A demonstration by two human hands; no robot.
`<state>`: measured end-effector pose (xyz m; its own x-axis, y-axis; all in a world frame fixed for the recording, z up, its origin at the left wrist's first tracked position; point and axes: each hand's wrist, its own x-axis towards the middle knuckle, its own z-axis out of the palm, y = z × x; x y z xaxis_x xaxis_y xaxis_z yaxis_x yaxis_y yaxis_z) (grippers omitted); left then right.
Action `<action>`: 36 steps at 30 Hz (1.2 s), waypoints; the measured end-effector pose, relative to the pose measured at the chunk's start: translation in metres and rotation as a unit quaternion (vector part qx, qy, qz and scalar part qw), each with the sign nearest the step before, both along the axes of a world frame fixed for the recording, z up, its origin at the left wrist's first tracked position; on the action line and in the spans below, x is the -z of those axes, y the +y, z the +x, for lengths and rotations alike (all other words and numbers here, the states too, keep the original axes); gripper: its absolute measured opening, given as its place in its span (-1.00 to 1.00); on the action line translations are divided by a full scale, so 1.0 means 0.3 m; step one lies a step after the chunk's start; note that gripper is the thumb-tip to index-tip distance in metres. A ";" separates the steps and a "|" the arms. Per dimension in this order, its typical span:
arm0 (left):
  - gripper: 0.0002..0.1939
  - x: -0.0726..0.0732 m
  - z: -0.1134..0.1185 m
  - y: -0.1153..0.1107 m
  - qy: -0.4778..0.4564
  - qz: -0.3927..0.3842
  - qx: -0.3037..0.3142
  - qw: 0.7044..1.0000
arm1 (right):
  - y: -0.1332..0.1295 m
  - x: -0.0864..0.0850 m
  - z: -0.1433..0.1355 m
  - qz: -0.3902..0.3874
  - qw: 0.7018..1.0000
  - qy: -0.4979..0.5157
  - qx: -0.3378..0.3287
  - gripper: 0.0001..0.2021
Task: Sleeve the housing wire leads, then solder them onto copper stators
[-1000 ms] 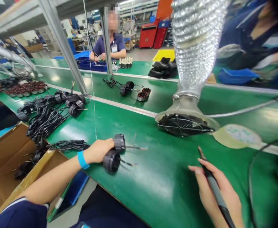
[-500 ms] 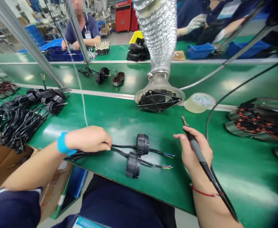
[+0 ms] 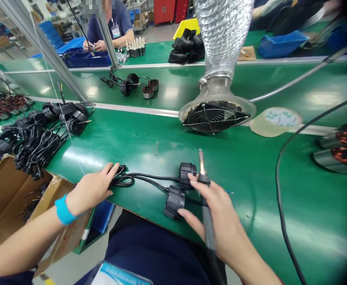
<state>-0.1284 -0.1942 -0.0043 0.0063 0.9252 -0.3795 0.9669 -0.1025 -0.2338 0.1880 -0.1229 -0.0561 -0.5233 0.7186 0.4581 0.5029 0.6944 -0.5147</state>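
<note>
My left hand (image 3: pixel 93 190) lies with its fingers stretched out over a folded bundle of black cable (image 3: pixel 122 180) near the bench's front edge. Two cables run right from it into two black ribbed plastic caps, a rear cap (image 3: pixel 185 174) and a front cap (image 3: pixel 173 202), which stand side by side. In my right hand (image 3: pixel 217 209) is a soldering iron (image 3: pixel 206 213), its bare tip pointing away from me. The thumb reaches to the front cap and the index finger to the rear one. That hand mostly hides the wire ends beyond the caps.
A fume extraction hood (image 3: pixel 215 114) hangs over the bench, a tape roll (image 3: pixel 275 122) beside it. At left are piled caps with cables (image 3: pixel 42 138) and a cardboard box (image 3: pixel 1 198). Motor stators (image 3: pixel 342 152) stand at right. Across the divider sits a co-worker (image 3: pixel 109 31).
My right hand has moved left to the caps with the soldering iron. My left hand has slid left along the cables, its fingers now stretched. The view has shifted right.
</note>
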 end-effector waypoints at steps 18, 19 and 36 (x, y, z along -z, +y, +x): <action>-0.57 -0.084 -0.156 0.213 0.013 0.138 0.035 0.990 | -0.029 0.046 -0.101 0.012 0.999 0.032 0.029 -0.50; -0.56 -0.083 -0.157 0.233 -0.002 0.152 0.020 0.988 | -0.030 0.045 -0.102 0.013 0.999 0.033 0.029 -0.50; -0.67 -0.107 0.383 0.358 -0.335 0.079 0.356 0.869 | -0.007 -0.091 -0.078 -0.161 0.925 0.333 0.082 -0.58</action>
<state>-0.0133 -0.0867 0.0278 0.7687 0.6368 0.0603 0.5967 -0.7479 0.2910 0.1645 -0.1249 -0.0288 -0.0731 0.9184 0.3888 0.0845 0.3941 -0.9152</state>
